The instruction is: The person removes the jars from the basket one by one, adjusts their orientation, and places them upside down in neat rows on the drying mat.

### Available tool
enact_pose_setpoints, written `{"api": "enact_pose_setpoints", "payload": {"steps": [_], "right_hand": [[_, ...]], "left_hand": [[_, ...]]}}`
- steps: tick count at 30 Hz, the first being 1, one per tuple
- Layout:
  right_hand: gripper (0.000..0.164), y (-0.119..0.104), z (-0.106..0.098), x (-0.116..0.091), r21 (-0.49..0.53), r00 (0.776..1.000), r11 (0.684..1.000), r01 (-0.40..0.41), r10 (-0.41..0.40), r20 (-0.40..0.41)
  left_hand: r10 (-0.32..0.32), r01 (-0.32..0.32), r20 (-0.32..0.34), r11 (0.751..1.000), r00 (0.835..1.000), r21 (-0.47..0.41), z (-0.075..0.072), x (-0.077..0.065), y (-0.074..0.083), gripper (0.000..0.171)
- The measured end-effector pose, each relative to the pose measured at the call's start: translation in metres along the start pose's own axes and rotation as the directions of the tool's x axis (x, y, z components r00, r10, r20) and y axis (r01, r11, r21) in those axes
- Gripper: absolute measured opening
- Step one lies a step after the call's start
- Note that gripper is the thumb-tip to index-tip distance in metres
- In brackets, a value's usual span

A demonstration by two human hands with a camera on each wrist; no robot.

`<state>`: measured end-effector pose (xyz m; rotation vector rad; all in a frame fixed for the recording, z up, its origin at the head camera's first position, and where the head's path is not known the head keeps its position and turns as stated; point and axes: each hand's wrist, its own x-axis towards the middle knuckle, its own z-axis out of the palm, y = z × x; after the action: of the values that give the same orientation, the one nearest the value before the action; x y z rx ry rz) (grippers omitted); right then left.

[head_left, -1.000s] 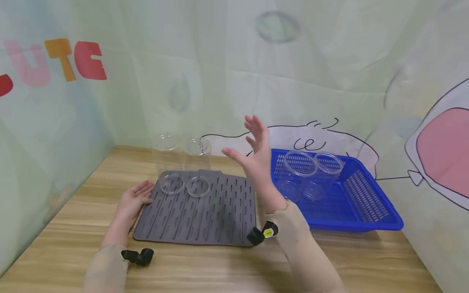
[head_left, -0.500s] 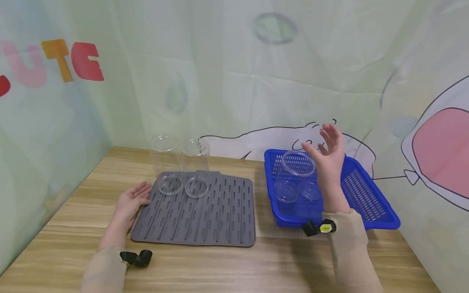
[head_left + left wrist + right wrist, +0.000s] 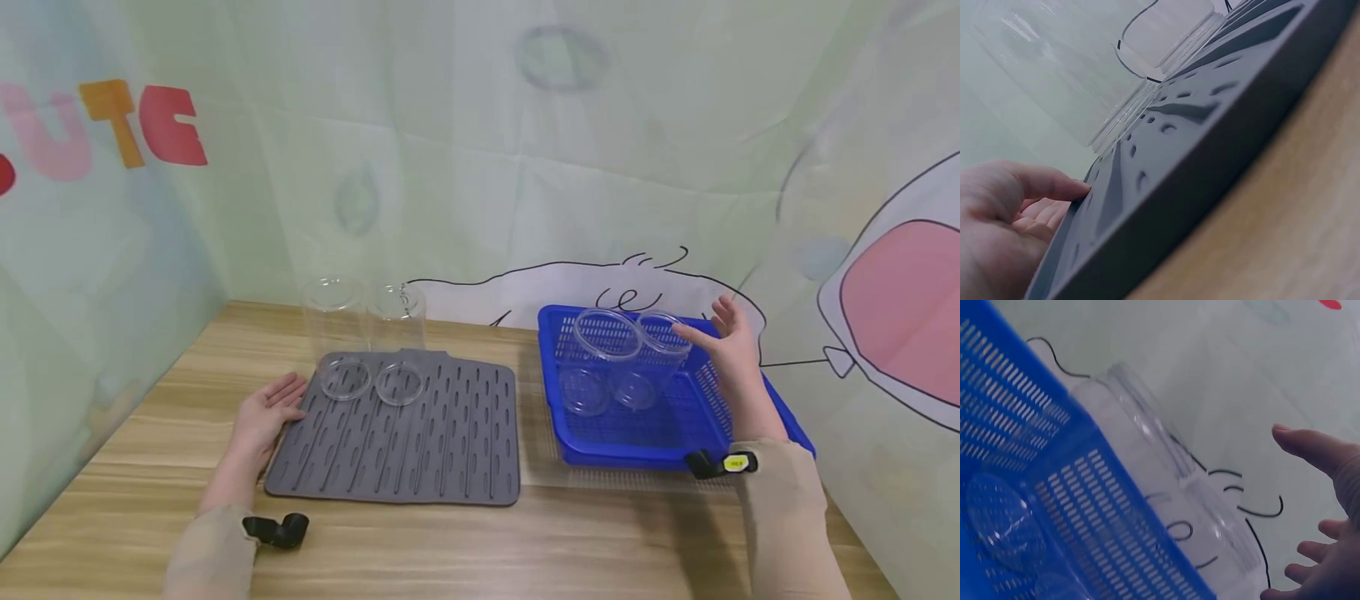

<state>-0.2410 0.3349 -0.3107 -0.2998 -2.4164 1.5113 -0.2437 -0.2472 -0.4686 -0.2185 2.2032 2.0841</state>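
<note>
My left hand (image 3: pixel 262 417) lies palm up at the left edge of a grey drying mat (image 3: pixel 457 433), fingers straight. In the left wrist view its thumb (image 3: pixel 1063 185) rests on the mat's edge. Two clear plastic cups, a left one (image 3: pixel 333 329) and a right one (image 3: pixel 397 333), stand upside down at the mat's far left. Over the right side of a blue basket (image 3: pixel 630 454) is my right hand (image 3: pixel 735 358), thumb and fingers spread, holding nothing. Its thumb overlaps the rim of the right cup (image 3: pixel 663 333) in the basket; another upright clear cup (image 3: pixel 607 333) stands beside it.
The mat and basket sit side by side on a wood-grain table (image 3: pixel 420 550), with a narrow strip of tabletop between them. A printed curtain (image 3: pixel 465 167) hangs close behind and on both sides. The basket has raised, slotted walls.
My right hand has moved right, from above the gap between mat and basket, across the cups to the basket's right side, and lower. My left hand has stayed at the mat's edge.
</note>
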Motion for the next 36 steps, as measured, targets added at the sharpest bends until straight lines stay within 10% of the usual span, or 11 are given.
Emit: {"api": "enact_pose_setpoints", "payload": {"steps": [13, 23, 36], "right_hand": [[0.107, 0.043, -0.014, 0.022, -0.125, 0.932, 0.987, -0.097, 0.134, 0.337], [0.107, 0.047, -0.014, 0.037, -0.191, 0.872, 0.977, -0.091, 0.171, 0.459], [0.104, 0.057, -0.004, 0.046, -0.119, 0.852, 0.990, -0.081, 0.131, 0.507]], "left_hand": [[-0.014, 0.014, -0.008, 1.000, 1.000, 0.008, 0.002, -0.004, 0.003, 0.072], [-0.010, 0.010, -0.007, 1.000, 1.000, 0.006, 0.002, -0.004, 0.005, 0.073], [-0.008, 0.008, -0.006, 1.000, 1.000, 0.006, 0.002, -0.005, 0.006, 0.073]]}}
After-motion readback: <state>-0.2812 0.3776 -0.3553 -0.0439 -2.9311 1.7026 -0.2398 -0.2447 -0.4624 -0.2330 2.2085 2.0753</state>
